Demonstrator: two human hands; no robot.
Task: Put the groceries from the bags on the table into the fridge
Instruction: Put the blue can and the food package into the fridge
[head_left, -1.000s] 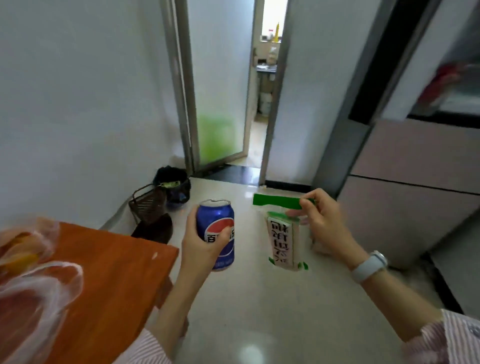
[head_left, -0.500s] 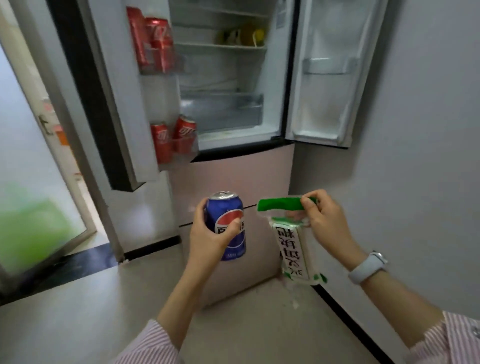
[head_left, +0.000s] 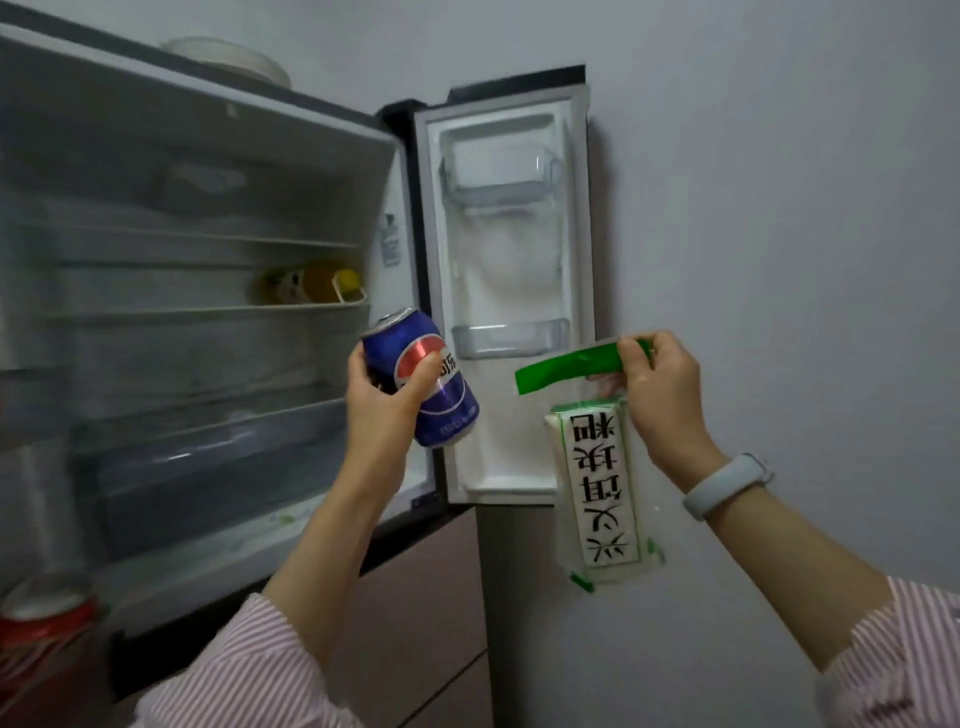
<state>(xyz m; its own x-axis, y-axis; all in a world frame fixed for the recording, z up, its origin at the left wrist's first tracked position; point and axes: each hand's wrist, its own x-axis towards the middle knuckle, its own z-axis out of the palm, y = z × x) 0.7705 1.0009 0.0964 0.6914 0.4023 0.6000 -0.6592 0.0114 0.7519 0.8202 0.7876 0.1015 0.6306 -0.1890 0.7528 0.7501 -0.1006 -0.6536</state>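
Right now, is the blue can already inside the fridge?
No, the left hand holds the blue can in front of the open fridge.

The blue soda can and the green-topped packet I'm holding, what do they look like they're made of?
Blue soda can: likely aluminium, judging by its silvery rim and glossy printed wall. Green-topped packet: apparently thin clear plastic film, glossy and hanging limp from its green header strip; the white contents can't be identified.

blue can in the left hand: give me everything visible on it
The blue can is a glossy metal drinks can with a silver top rim and a red, white and blue round logo beside white characters. It looks closed and undented. The left hand grips it around the middle, thumb across the logo, and nothing else touches it. It is tilted, top leaning left toward the open fridge, in the air in front of the shelves.
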